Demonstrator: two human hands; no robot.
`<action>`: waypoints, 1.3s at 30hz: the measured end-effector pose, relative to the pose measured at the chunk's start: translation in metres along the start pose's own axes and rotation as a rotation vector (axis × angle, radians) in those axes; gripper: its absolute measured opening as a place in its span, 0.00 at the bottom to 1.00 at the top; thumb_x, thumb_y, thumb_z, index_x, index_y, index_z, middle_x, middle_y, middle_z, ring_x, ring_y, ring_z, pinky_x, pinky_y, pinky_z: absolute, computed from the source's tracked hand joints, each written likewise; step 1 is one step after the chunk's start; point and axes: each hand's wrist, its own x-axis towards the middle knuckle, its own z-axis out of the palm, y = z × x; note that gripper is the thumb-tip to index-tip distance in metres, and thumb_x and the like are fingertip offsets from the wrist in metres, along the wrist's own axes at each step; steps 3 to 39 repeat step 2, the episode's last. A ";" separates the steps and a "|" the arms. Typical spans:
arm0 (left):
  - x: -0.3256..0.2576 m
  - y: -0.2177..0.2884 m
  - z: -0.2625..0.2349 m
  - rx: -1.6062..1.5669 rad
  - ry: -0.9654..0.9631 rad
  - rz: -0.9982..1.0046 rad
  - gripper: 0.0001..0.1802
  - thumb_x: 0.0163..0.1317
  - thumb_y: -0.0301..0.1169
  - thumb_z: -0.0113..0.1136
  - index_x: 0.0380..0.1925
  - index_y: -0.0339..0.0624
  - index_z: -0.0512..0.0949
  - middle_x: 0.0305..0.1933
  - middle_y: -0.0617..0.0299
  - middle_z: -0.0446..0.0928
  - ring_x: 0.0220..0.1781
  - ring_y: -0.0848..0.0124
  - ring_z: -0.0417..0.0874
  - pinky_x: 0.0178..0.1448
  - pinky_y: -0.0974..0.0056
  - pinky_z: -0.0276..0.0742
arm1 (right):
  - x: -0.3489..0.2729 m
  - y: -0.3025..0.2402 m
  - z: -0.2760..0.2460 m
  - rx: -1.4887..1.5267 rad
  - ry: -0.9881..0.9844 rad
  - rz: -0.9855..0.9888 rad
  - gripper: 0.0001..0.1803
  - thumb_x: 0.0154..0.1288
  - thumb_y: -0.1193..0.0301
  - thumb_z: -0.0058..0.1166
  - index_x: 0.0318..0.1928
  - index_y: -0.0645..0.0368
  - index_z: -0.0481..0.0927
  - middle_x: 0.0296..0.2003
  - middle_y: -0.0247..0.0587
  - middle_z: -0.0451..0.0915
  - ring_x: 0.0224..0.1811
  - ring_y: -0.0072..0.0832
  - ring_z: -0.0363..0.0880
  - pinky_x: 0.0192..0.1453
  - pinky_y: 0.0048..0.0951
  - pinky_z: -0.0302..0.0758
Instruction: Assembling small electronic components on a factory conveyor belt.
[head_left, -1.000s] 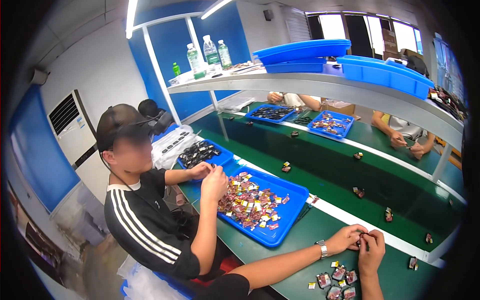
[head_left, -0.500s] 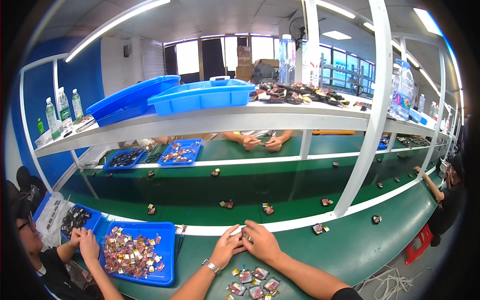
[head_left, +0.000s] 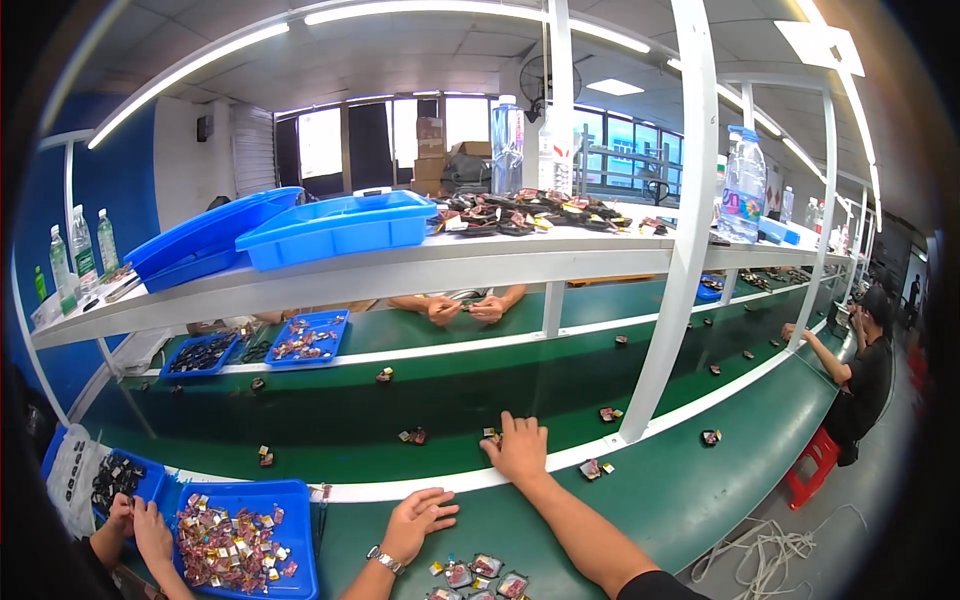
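Note:
My right hand (head_left: 521,450) reaches forward over the green conveyor belt (head_left: 340,440), its fingers spread and pointing down. Partly hidden behind its thumb side is a small electronic assembly (head_left: 489,436) with a yellow-and-white tab; whether the fingers touch it I cannot tell. My left hand (head_left: 418,522), with a metal watch on the wrist, hovers over the green worktop near the belt's white edge. Its fingers are loosely apart with nothing in them. Below and right of it lies a cluster of several small assemblies (head_left: 486,565) with reddish boards and grey casings.
To the left, a blue tray (head_left: 310,535) holds many reddish parts with yellow-and-white tabs. Beside it a co-worker's hands (head_left: 140,525) handle something small. A white post (head_left: 665,260) rises right of my right hand, and a shelf (head_left: 380,275) crosses above the belt.
My hands, together over the worktop before, have parted. The right one has gone forward onto the belt; the left has opened near its former place. The whole view has shifted to the right.

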 end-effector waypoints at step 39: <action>0.000 -0.002 0.001 0.018 -0.004 -0.021 0.20 0.69 0.26 0.49 0.60 0.31 0.64 0.63 0.41 0.69 0.59 0.52 0.77 0.59 0.53 0.80 | -0.003 0.006 0.006 -0.092 -0.180 0.031 0.38 0.49 0.51 0.67 0.56 0.59 0.71 0.46 0.46 0.79 0.53 0.42 0.71 0.52 0.43 0.66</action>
